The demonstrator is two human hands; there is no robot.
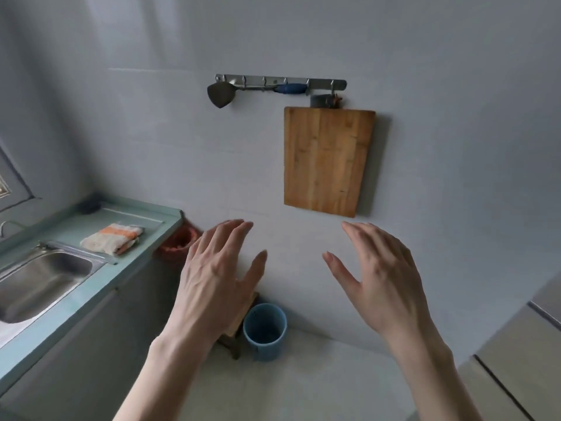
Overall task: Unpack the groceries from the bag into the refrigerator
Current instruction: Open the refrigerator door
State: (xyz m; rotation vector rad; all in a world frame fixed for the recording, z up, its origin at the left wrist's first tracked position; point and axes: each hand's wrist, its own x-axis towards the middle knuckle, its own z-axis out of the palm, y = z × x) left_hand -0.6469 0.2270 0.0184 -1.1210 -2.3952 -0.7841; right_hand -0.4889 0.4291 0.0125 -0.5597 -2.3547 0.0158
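Both hands, left hand and right hand, hang spread and empty; no grocery bag shows, so its heft and handholds can't be judged.

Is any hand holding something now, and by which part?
Nothing is held. The left hand and the right hand are both open and empty, fingers spread, in the air.

Soft dim daylight, slight blur, bowed edges
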